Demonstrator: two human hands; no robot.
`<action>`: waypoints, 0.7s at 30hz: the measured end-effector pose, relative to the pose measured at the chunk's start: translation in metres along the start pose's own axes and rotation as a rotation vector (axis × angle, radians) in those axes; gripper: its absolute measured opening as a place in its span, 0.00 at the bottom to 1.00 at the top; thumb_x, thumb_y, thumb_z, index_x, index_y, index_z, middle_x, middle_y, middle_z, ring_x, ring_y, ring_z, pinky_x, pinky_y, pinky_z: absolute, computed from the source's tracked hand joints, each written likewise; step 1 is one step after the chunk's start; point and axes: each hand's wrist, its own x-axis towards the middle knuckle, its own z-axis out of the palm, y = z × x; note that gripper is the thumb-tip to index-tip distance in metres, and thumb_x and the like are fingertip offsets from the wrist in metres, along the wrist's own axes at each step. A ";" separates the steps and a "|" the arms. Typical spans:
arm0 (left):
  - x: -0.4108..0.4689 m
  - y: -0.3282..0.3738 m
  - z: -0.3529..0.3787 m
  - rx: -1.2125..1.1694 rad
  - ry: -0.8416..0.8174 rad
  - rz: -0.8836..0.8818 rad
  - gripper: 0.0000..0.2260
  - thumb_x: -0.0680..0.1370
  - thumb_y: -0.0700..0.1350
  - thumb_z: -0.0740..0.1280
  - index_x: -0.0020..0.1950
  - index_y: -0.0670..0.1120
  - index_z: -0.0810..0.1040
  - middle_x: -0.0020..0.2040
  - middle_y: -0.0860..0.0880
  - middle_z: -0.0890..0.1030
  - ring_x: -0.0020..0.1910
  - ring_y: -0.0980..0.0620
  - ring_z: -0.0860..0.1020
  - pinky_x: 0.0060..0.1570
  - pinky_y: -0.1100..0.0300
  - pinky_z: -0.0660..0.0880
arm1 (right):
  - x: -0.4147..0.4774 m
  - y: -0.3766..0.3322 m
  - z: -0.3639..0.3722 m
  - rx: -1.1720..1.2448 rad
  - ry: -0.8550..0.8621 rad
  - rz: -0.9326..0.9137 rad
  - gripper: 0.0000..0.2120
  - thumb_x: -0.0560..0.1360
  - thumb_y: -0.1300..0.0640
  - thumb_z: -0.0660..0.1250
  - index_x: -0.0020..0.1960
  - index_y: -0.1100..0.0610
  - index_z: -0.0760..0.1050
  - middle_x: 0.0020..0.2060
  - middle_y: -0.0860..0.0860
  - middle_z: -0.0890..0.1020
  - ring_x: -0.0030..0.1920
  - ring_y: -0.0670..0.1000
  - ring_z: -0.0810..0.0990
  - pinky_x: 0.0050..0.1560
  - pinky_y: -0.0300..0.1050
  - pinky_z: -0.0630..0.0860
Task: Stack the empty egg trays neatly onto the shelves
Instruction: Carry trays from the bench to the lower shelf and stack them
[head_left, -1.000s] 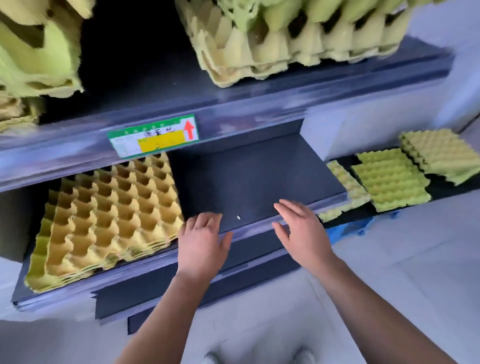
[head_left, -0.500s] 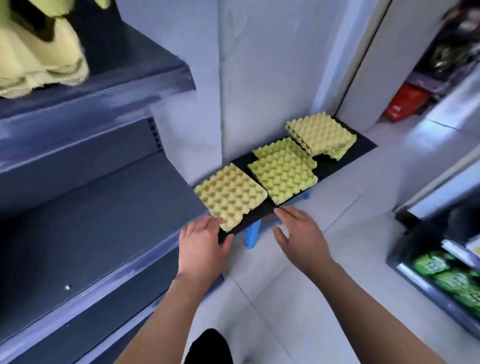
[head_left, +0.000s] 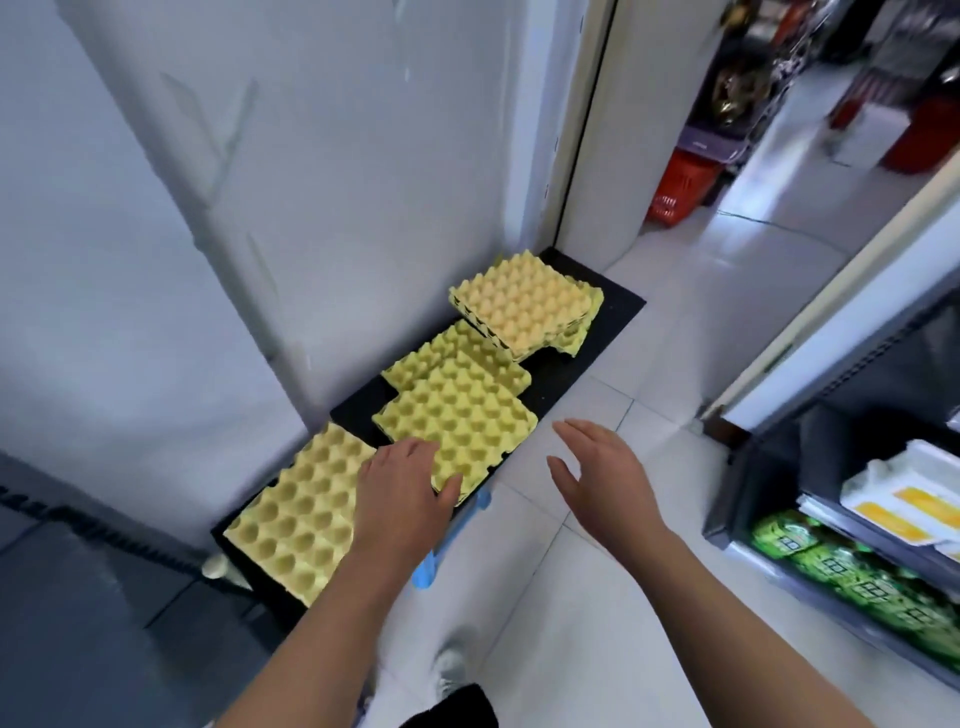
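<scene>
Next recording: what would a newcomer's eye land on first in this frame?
The yellow-green egg trays stand out first, set in a row on a black board along the white wall: the nearest tray, an overlapping middle pair, and a far stack. Both bare hands hover open, the left hand over the middle pair's near corner and the right hand above the floor tiles.

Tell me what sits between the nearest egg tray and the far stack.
Between nearest tray and far stack: two overlapping middle trays, head view.
</scene>
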 end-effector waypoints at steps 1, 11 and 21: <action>0.020 0.006 0.003 0.004 -0.012 0.014 0.20 0.75 0.53 0.70 0.63 0.45 0.79 0.60 0.46 0.80 0.59 0.43 0.77 0.58 0.49 0.72 | 0.016 0.008 -0.002 0.002 0.003 0.010 0.19 0.75 0.57 0.69 0.65 0.58 0.76 0.60 0.55 0.79 0.61 0.57 0.76 0.63 0.47 0.69; 0.179 0.069 0.066 -0.028 -0.156 0.011 0.22 0.79 0.55 0.65 0.70 0.48 0.73 0.66 0.49 0.76 0.63 0.47 0.74 0.62 0.53 0.69 | 0.155 0.109 0.000 0.024 -0.062 0.113 0.20 0.77 0.55 0.66 0.67 0.58 0.74 0.63 0.55 0.78 0.64 0.55 0.74 0.66 0.48 0.68; 0.321 0.137 0.157 -0.063 -0.259 -0.319 0.24 0.79 0.56 0.64 0.72 0.49 0.70 0.70 0.49 0.71 0.68 0.46 0.70 0.65 0.50 0.68 | 0.322 0.237 0.012 -0.017 -0.301 0.028 0.22 0.80 0.52 0.61 0.72 0.57 0.67 0.68 0.53 0.72 0.70 0.51 0.67 0.68 0.40 0.61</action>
